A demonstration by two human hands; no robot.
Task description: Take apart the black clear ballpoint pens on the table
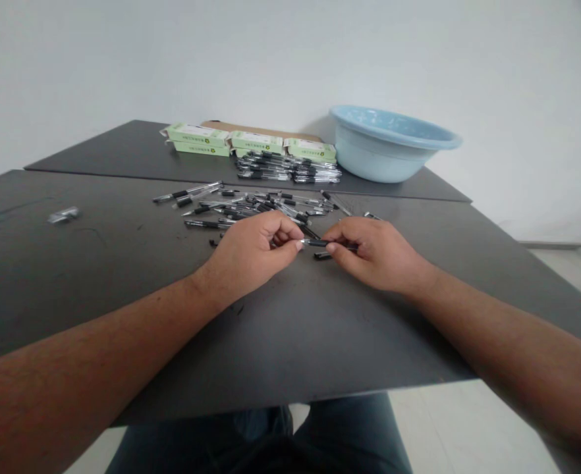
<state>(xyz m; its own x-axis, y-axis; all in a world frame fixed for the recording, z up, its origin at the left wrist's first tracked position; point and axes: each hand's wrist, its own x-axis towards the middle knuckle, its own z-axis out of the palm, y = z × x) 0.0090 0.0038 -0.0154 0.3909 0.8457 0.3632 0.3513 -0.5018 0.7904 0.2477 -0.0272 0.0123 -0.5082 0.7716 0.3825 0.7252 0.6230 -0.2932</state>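
the left hand [255,253] pinches one end of one pen [315,243]; the right hand [377,253] is clamped on its other end, over the desk's [290,355] middle. near the back edge: one tub [389,158], three stacks of boxes [257,143]. loose pens [238,212]: too many to count.

Held pen [316,243]: black grip, silvery tip. Loose pens [204,224]: black grips, clear barrels, some black ends. Stacked pens [265,166]: same clear-and-black mix. Boxes [199,139]: light green, whiter on top, dark lettering plus yellowish emblem (print too small to read). Basin [384,158]: light blue, whitish blotches inside. Tabletop [290,329]: dark grey, few black scuffs. Board [265,130]: tan. Wall [221,59]: off-white. Trousers [350,434]: dark blue. Floor [448,421]: pale cream.
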